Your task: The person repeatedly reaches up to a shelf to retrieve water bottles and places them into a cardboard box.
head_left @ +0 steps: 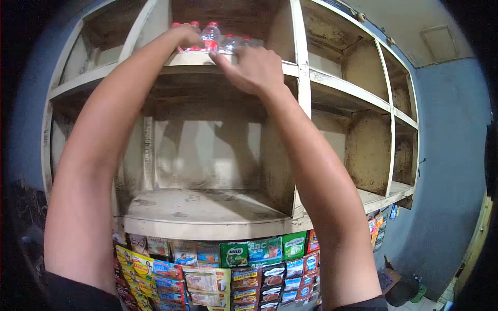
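My left hand (188, 36) and right hand (255, 66) are at the bottles (211, 36), fingers part open; I can't tell their grip

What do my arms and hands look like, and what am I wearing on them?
Your left hand and right hand are ungloved. Both wrists and forearms are bare, with no watch or bracelet showing. A plain black left sleeve and right sleeve show. Some fingers are hidden, so I can't rule out rings.
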The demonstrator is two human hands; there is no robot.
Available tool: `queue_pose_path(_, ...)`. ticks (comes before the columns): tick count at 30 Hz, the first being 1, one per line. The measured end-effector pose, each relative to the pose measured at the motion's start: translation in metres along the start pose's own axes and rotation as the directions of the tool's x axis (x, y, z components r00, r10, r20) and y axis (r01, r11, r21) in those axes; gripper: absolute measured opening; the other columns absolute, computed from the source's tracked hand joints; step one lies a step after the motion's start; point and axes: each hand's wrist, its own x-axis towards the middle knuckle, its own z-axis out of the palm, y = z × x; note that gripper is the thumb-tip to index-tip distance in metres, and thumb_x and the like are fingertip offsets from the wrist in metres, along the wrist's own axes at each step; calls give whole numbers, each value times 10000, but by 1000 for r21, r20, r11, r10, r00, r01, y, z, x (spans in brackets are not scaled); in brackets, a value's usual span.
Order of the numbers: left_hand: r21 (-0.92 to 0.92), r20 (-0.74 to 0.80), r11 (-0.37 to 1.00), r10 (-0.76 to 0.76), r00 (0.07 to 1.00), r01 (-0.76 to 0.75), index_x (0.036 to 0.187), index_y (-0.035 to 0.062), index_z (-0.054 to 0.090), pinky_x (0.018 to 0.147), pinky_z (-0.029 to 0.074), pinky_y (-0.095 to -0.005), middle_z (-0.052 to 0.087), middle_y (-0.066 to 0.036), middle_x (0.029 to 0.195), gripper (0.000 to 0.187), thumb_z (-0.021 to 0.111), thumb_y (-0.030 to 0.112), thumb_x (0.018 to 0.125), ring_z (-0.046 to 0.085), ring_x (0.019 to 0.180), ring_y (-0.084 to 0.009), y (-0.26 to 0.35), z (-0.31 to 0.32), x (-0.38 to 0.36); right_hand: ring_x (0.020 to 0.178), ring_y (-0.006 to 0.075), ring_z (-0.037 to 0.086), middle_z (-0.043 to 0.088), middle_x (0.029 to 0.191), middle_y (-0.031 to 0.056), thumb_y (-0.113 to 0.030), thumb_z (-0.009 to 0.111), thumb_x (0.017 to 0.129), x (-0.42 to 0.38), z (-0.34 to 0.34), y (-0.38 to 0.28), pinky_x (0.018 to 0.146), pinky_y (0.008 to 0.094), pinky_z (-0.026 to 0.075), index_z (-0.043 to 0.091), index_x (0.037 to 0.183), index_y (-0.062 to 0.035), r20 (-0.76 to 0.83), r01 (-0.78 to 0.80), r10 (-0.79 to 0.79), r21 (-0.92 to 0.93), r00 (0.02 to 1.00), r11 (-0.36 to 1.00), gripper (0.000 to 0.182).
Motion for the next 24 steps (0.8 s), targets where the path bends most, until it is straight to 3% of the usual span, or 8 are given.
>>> queue_pose_path(3, -80, 70, 996, -43, 997, 49, 1180, 10, 641, 703, 547, -427, 653, -226, 1108, 663, 726, 481, 721, 664, 961, -293, 9, 16, 52, 905, 385, 661, 691, 891, 219, -706, 380, 861, 1, -3, 3, 840, 467, 504, 731, 964, -82, 62, -9, 6, 46, 998, 999, 724)
queue_pose_path(5, -61, 150, 994, -79, 985, 89, 1182, 40, 649, 773, 536, -430, 634, -226, 1164, 606, 697, 466, 754, 648, 1003, -296, 46, 7, 27, 903, 390, 659, 691, 901, 220, -638, 365, 892, -1, -5, 3, 844, 467, 503, 729, 978, -83, 32, -29, 27, 61, 999, 998, 669)
queue_pose_path(6, 94, 83, 995, -52, 995, 44, 1193, 58, 645, 814, 521, -433, 633, -212, 1180, 590, 669, 473, 774, 638, 1027, -301, 50, 12, 39, 906, 391, 657, 689, 908, 223, -609, 359, 898, 0, -3, 4, 845, 467, 503, 729, 988, -86, 32, -30, 28, 80, 999, 996, 647)
queue_pose_path(7, 138, 61, 990, -41, 997, 32, 1194, 62, 644, 818, 518, -433, 633, -208, 1182, 584, 666, 470, 777, 636, 1029, -298, 50, 20, 48, 908, 393, 656, 688, 915, 226, -580, 354, 905, -1, -1, 5, 846, 468, 502, 729, 997, -88, 37, -34, 30, 105, 999, 994, 625)
queue_pose_path(19, 128, 62, 992, 10, 998, -17, 1213, 107, 635, 866, 481, -429, 626, -162, 1202, 517, 624, 435, 814, 607, 1053, -270, 14, 40, 78, 870, 364, 675, 697, 861, 203, -575, 337, 896, -5, 7, 7, 805, 440, 515, 744, 900, -77, -31, 7, -3, 115, 1000, 993, 643)
queue_pose_path(21, 143, 73, 990, 5, 997, -15, 1216, 114, 633, 874, 474, -429, 625, -154, 1206, 507, 617, 429, 820, 603, 1057, -265, 14, 35, 84, 756, 307, 691, 694, 751, 176, -567, 351, 893, -4, 8, 7, 710, 405, 520, 739, 789, -41, -89, 18, -11, 85, 996, 996, 662)
queue_pose_path(24, 165, 102, 986, -4, 995, -13, 1221, 125, 631, 886, 465, -428, 623, -142, 1211, 491, 606, 420, 829, 596, 1063, -258, 10, 41, 93, 756, 308, 692, 693, 745, 169, -570, 355, 892, -3, 11, 7, 713, 403, 522, 741, 793, -44, -106, 14, -6, 77, 994, 997, 660)
